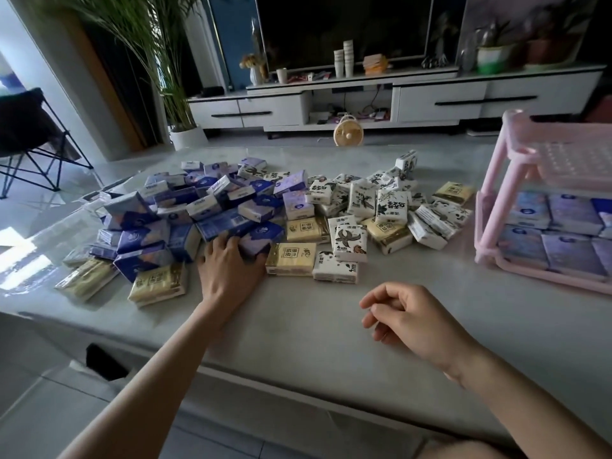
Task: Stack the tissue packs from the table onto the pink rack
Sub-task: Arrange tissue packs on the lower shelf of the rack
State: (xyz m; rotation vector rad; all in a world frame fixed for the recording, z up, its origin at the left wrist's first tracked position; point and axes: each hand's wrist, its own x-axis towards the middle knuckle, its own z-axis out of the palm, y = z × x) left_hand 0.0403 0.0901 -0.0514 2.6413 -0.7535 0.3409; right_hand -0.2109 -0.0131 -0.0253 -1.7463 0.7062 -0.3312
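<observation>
While the left hand [231,263] is reaching into the near edge of the heap of blue tissue packs [172,210] on the left of the table [314,326], its fingers are lying over a blue pack [256,243] with the thumb alongside; whether they are actually closing round it I cannot tell. The packs are lying loose and overlapping, so it is probably worth pinching one outer pack by its long sides and lifting straight up, since dragging risks pulling neighbours off the slope. A yellow pack [291,258] is sitting just beside the thumb and is crowding that side of the grasp. Further right the white printed packs [390,203] are spreading toward the rack, a few standing on edge and likely to topple if brushed. The right hand [407,319] is hovering over bare tabletop, fingers loosely curled and holding nothing, and is looking free to receive a pack. At the far right the pink rack [496,193] is standing on the table, its lower tier already holding rows of blue packs, its upper tier showing only perforated plastic where visible; the corner post is partly blocking a sideways approach. Beyond the table, a folding chair [29,127], a palm plant [149,44], a television [344,24], stacked paper cups [344,58] and a small fan [347,130] are standing well apart from the work.
</observation>
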